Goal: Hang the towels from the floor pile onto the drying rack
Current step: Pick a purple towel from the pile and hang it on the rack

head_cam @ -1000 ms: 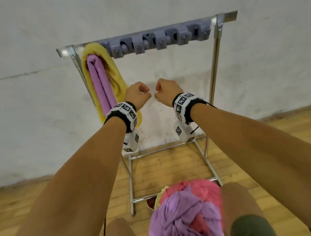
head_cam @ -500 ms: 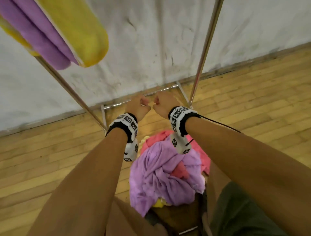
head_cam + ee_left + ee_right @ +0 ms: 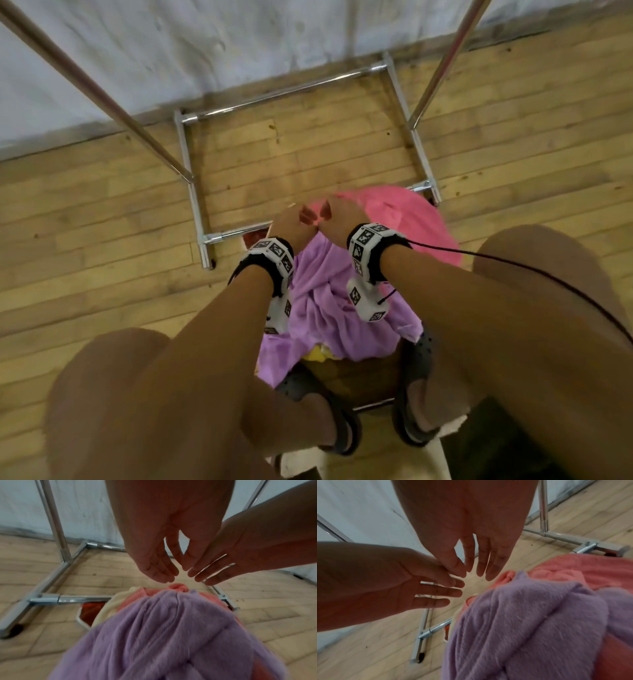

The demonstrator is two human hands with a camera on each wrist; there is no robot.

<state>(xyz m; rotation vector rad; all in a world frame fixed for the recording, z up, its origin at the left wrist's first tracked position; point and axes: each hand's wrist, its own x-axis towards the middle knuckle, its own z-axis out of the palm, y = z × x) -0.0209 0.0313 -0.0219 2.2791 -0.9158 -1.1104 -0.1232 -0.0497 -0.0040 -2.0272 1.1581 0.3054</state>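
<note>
The left hand point(image 3: 154, 545) and right hand point(image 3: 467, 531) hang side by side at the centre of the head view, fingers straight and loose, tips nearly meeting, holding nothing. Just below them lies the towel pile on the wooden floor point(image 3: 102, 212): a purple towel point(image 3: 171, 635) on top, a pink towel point(image 3: 407, 212) spreading to the right beneath it, and a pale yellow towel point(image 3: 109, 607) peeking out at the left edge. The drying rack point(image 3: 191, 192) stands beyond, its chrome base framing the upper middle of the head view, its uprights rising toward the top corners against the white wall point(image 3: 205, 41).
</note>
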